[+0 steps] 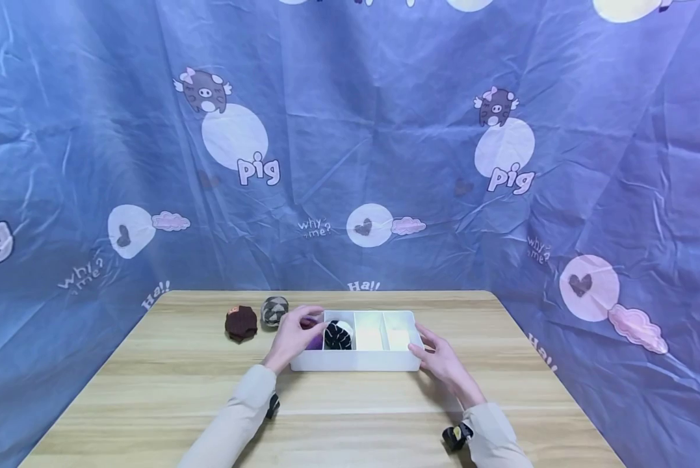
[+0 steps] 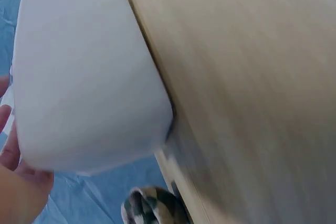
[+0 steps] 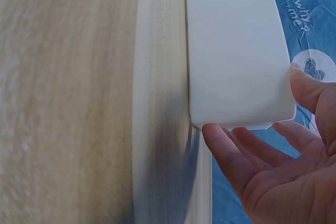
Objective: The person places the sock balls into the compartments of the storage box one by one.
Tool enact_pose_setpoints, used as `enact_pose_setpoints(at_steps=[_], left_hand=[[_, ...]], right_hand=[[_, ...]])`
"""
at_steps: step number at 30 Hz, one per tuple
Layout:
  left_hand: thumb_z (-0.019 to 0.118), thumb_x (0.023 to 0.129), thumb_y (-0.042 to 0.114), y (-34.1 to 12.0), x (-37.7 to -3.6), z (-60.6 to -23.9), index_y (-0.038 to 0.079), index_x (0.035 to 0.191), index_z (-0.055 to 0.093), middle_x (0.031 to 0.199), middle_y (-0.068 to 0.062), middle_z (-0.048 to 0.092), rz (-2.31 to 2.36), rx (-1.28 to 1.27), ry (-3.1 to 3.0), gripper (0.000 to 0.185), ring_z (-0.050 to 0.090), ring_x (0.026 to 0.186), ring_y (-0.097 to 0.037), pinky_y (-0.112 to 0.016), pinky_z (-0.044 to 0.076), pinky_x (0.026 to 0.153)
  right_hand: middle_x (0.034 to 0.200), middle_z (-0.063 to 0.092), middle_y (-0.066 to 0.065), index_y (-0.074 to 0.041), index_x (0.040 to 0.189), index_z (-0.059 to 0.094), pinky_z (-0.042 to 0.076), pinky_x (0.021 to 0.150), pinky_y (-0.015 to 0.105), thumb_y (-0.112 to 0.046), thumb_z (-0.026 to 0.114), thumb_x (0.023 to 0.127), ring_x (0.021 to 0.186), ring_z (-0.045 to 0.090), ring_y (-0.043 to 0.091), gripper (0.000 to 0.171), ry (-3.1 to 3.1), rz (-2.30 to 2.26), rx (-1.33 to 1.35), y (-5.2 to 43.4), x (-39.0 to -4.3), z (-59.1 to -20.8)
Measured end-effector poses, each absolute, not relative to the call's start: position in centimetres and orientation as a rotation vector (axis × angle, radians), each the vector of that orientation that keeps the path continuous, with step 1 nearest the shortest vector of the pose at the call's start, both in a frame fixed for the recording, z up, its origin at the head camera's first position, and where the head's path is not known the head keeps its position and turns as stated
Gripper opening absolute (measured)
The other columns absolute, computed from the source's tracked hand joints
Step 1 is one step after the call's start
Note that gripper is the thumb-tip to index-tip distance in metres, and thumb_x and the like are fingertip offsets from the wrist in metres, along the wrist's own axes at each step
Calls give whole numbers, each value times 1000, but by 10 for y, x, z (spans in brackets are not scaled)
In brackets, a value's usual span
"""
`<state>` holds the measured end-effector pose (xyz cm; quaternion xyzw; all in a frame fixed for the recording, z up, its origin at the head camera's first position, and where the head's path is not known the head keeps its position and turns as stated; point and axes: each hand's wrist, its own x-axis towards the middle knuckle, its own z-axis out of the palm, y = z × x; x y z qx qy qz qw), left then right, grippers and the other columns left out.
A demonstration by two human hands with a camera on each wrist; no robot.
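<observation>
A white divided box [image 1: 355, 361] sits on the worktop [image 1: 350, 416]; the right grip [image 1: 442, 359], loosely curved, holds its right end; the left grip [image 1: 294, 333] arches over a purple bundle [image 1: 314, 342] inside its left end, hold unclear.

Before you stood one blue cloth backdrop [image 1: 332, 84], creased and folded throughout, spanning the back and both sides. Its print, for your listing, comprised winged pigs [image 1: 206, 94] with pink bows, white discs [image 1: 234, 138], grey hearts [image 1: 580, 285], pink clouds [image 1: 408, 225] and lettering [image 1: 259, 171] reading "pig", "why me?" and "Ha!!". Below lay one pale wood-grain tabletop [image 1: 350, 416], its far corners rounded. Soft light cast faint shadows across it.
</observation>
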<state>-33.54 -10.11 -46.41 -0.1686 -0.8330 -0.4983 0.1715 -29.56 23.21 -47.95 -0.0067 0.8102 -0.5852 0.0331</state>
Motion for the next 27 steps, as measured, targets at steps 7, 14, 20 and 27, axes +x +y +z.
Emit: enact_pose_setpoints(at_steps=[7, 14, 20, 27], left_hand=[[78, 82, 15, -121, -332, -462, 10, 116, 71, 111, -14, 71, -1433, -418, -2344, 34, 68, 92, -25, -41, 54, 86], [79, 82, 17, -143, -330, -466, 6, 118, 69, 113, -16, 71, -1423, -376, -2382, 38, 65, 103, -35, -49, 52, 90], [78, 83, 12, -162, -330, -469, 2, 117, 68, 112, -21, 71, -1477, -348, -2342, 37, 66, 104, -37, -48, 54, 89], [77, 83, 10, -183, -329, -464, -1, 120, 66, 116, -23, 69, -1577, -257, -2336, 40, 65, 109, -37, -46, 52, 95]], right_hand=[[150, 35, 32, -10, 154, 30, 51, 98, 46, -20, 61, 97, 129, 48, 45, 66, 2487, -1814, -23, 232, -296, -480], [149, 37, 32, -10, 154, 30, 52, 97, 45, -18, 62, 96, 129, 48, 46, 66, 2494, -1798, -8, 232, -293, -480], [147, 37, 34, -6, 153, 30, 53, 95, 46, -17, 61, 97, 129, 47, 47, 65, 2501, -1799, -49, 231, -291, -479], [147, 38, 34, -6, 153, 30, 53, 95, 48, -17, 60, 97, 127, 50, 47, 64, 2504, -1803, -51, 233, -291, -479]])
